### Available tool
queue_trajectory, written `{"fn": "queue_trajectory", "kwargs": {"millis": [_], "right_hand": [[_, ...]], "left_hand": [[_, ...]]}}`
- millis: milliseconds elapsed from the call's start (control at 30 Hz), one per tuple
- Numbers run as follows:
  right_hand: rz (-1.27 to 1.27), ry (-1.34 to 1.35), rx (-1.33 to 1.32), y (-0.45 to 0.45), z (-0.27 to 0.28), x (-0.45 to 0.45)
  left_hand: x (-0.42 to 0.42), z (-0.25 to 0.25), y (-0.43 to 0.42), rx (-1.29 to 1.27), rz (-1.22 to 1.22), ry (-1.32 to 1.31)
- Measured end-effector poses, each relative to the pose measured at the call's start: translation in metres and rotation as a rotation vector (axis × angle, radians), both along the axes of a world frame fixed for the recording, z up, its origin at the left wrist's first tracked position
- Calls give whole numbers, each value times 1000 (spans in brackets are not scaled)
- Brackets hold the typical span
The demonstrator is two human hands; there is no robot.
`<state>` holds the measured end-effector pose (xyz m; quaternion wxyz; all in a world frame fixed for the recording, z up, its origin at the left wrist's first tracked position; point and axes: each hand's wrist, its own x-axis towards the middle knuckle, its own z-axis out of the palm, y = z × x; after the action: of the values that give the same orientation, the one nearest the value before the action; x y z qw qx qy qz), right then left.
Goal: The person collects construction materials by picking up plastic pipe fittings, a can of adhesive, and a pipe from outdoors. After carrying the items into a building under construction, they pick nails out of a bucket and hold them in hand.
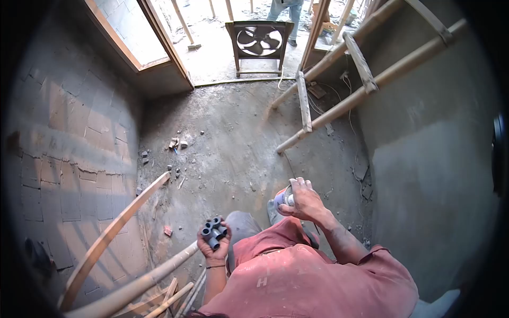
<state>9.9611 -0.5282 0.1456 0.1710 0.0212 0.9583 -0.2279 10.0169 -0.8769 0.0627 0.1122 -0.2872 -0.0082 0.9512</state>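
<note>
Cupped in my left hand [213,249] are several grey plastic pipe fittings [213,232], their round open ends facing different ways. The fingers curl around them from below. My right hand [306,201] grips a small round can [284,199] with a pale purple and white side, held in front of my right leg. The fingers lie over its top edge and the thumb is at its near side. What is inside the can does not show. The two hands are apart, both above the rough concrete floor [228,148].
A wooden ladder [344,108] leans at the right wall. A fan in a frame [260,45] stands in the doorway, with a person [286,10] beyond it. Wooden poles [154,278] and a curved plank [106,233] lean at lower left. Rubble [177,143] and cables [350,116] lie about.
</note>
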Motion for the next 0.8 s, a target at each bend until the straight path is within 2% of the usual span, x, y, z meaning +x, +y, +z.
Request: {"fn": "queue_trajectory", "kwargs": {"millis": [200,300,433,600,667,800], "right_hand": [[137,-88,27,-34,-5,-215],[160,13,30,-67,-32,-312],[123,-57,-32,-113,-23,-459],[99,-5,-131,-153,29,-625],[68,-6,-142,-162,44,-685],[55,-25,-145,-175,48,-812]], "left_hand": [[-153,-22,-55,37,288,-32],[-247,-45,-92,113,329,-2],[-422,-70,-144,146,282,-18],[-682,14,-159,-118,2,132],[-778,51,-153,-116,-125,217],[-961,73,-131,-116,-258,348]]}}
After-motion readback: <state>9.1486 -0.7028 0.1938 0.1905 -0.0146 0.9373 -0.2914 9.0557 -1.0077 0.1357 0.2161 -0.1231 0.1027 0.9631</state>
